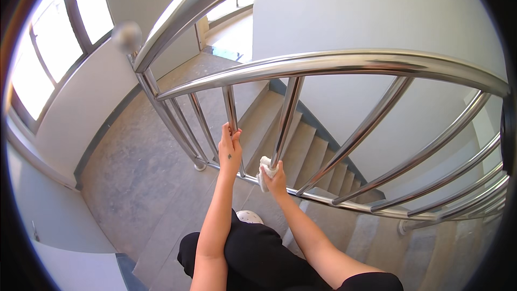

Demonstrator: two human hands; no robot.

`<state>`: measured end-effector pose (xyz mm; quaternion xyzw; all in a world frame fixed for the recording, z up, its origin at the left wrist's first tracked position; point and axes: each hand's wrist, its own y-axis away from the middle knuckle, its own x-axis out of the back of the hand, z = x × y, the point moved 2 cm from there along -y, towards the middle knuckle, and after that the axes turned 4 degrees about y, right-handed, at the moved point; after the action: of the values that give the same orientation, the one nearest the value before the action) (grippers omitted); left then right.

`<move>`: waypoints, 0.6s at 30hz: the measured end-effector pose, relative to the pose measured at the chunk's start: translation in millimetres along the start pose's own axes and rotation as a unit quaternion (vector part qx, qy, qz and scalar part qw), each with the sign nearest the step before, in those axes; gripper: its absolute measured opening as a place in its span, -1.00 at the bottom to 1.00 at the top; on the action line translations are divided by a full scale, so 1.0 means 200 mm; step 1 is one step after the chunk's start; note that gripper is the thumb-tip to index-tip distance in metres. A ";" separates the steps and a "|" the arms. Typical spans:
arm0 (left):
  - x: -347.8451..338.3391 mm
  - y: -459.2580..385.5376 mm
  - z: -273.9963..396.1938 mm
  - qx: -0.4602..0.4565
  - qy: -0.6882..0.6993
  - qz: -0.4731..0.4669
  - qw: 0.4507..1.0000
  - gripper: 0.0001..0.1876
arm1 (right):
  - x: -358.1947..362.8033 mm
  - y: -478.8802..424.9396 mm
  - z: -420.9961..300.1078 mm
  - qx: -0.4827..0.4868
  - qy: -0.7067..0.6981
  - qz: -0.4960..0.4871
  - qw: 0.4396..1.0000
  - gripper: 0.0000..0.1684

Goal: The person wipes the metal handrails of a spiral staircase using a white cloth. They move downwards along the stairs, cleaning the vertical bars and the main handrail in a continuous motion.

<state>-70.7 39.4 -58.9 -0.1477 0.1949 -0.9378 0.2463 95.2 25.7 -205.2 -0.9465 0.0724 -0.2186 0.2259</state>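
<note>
My left hand (230,149) is closed around a polished metal baluster (229,105) of the stair railing. To its right, my right hand (276,180) holds a white cloth (265,171) wrapped against the lower part of another baluster (287,119), just above the bottom rail (291,192). Part of the cloth hangs down on the left of that hand. Both balusters run up to a shiny metal handrail (323,62). Some of the fingers on each hand are hidden behind the bars.
Beyond the railing, concrete stairs (311,141) descend along a white wall (363,16). A second handrail (185,12) crosses at upper left, near a blurred round post cap (127,37). Windows (48,44) stand on the left. A white clog (249,217) rests on the landing (117,178).
</note>
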 end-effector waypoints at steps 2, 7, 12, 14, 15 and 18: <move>0.00 0.00 -0.01 -0.005 0.000 0.003 1.000 -0.93 | -0.02 0.03 0.07 0.010 0.021 -0.010 1.000 -0.50; -0.01 0.00 -0.02 -0.003 -0.003 0.003 1.000 -0.93 | -0.04 0.09 0.17 0.038 0.084 -0.040 0.995 -0.42; 0.01 0.00 0.00 -0.007 -0.006 0.001 1.000 -0.87 | -0.02 0.16 0.21 0.026 0.144 -0.087 0.985 -0.43; 0.00 0.00 -0.02 -0.020 -0.017 0.002 1.000 -0.77 | -0.01 0.19 0.30 0.037 0.209 -0.122 0.970 -0.39; 0.00 0.00 -0.02 -0.019 -0.017 0.000 1.000 -0.77 | -0.01 0.19 0.31 0.037 0.228 -0.144 0.962 -0.36; 0.00 0.00 -0.01 -0.006 -0.010 -0.006 1.000 -0.83 | 0.00 0.19 0.35 0.040 0.309 -0.217 0.925 -0.31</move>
<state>-71.6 39.6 -60.8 -0.1598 0.1970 -0.9365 0.2421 125.7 19.2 -278.5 -0.8147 -0.0775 -0.5467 0.1771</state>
